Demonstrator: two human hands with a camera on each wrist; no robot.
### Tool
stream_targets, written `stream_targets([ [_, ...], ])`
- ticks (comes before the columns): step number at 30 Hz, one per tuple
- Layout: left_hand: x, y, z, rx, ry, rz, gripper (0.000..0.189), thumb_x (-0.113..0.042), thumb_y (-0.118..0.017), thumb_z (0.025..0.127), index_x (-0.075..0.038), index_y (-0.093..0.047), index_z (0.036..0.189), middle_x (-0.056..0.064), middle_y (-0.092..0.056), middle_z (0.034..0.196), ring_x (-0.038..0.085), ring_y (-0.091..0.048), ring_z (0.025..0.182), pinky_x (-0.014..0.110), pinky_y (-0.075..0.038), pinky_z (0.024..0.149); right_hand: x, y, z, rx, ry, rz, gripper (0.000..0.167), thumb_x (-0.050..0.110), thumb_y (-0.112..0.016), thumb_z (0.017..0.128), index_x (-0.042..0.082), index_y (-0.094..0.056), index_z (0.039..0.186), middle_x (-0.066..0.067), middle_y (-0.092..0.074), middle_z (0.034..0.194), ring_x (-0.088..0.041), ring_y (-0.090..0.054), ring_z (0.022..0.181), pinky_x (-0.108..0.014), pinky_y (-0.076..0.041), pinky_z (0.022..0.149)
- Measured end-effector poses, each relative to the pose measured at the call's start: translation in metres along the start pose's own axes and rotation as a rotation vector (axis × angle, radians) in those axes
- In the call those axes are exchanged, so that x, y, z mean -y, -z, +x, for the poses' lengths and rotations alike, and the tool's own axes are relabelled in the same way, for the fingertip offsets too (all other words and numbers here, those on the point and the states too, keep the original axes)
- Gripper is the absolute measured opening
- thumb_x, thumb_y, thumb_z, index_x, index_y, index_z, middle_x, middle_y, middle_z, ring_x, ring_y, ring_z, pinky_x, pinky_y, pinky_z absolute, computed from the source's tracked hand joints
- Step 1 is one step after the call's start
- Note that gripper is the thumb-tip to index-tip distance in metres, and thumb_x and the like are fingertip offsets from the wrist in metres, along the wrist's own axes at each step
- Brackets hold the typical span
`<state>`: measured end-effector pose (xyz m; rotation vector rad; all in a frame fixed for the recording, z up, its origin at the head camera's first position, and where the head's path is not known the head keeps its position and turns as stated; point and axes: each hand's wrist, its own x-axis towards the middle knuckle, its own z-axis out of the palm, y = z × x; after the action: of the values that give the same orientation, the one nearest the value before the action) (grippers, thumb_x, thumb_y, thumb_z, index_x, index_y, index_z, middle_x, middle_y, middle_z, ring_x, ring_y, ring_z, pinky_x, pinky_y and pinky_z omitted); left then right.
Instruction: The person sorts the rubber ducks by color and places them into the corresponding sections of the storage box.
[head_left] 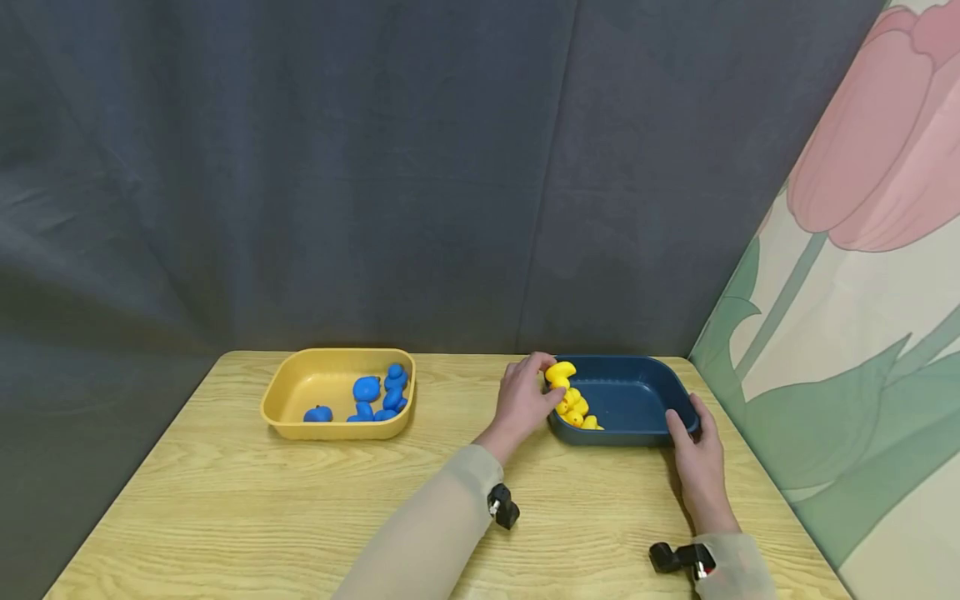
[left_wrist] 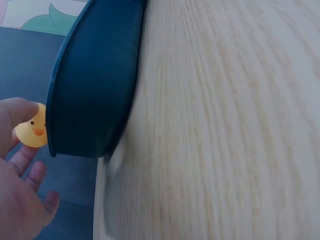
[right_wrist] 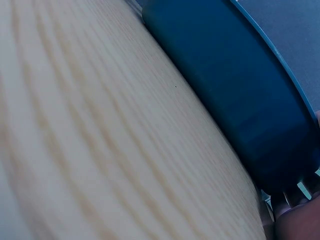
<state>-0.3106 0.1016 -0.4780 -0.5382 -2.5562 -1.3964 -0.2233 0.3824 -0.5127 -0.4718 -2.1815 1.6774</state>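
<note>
In the head view my left hand (head_left: 522, 400) pinches a yellow rubber duck (head_left: 561, 371) between thumb and fingers, at the left rim of a dark blue plastic tray (head_left: 622, 437). The left wrist view shows the duck's face (left_wrist: 36, 131) close beside the rim. Several more yellow ducks (head_left: 573, 404) are heaped inside, along that left end. At the tray's right front corner, my right hand (head_left: 703, 467) grips the wall, thumb and fingers on either side. Only a bit of this hand appears in the right wrist view, by the tray's outer wall (right_wrist: 235, 85).
To the left stands a yellow tray (head_left: 300, 392) with several small blue toys (head_left: 366, 388), mostly at its right end. Both trays sit near the far edge of the wooden table (head_left: 262, 517). A dark curtain (head_left: 375, 183) hangs behind, and a flower-patterned panel (head_left: 862, 400) borders the right side.
</note>
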Motion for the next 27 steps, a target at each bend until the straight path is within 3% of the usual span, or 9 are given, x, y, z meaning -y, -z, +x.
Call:
stream_targets([
  [10,0.007,0.007,-0.001,-0.002,-0.005,0.014,0.043,-0.023,-0.077,0.106,-0.017,-0.064,0.147,-0.001,-0.067,0.147,0.027,-0.055,0.138,0.045,-0.048,0.115,0.000,-0.005,0.002,0.011,0.005,-0.010,0.077,0.040,-0.056,0.116,0.021,-0.016,0.179,-0.007,-0.010,0.185,-0.025,-0.009,0.169,-0.035,-0.013,0.135],
  [20,0.014,0.022,-0.008,-0.006,0.043,0.025,0.045,-0.024,-0.074,0.109,-0.017,-0.062,0.152,0.001,-0.064,0.151,0.030,-0.051,0.144,0.050,-0.046,0.117,0.000,-0.006,0.002,0.007,0.008,-0.031,0.078,0.047,-0.056,0.115,0.023,-0.017,0.179,-0.007,-0.011,0.185,-0.025,-0.010,0.169,-0.039,-0.011,0.136],
  [27,0.022,0.032,-0.017,0.000,0.032,0.031,0.048,-0.022,-0.073,0.108,-0.014,-0.061,0.154,0.004,-0.061,0.157,0.033,-0.051,0.146,0.052,-0.045,0.119,-0.002,0.000,0.001,0.003,-0.004,-0.063,0.077,0.045,-0.054,0.116,0.023,-0.016,0.179,-0.006,-0.009,0.185,-0.026,-0.008,0.169,-0.040,-0.011,0.136],
])
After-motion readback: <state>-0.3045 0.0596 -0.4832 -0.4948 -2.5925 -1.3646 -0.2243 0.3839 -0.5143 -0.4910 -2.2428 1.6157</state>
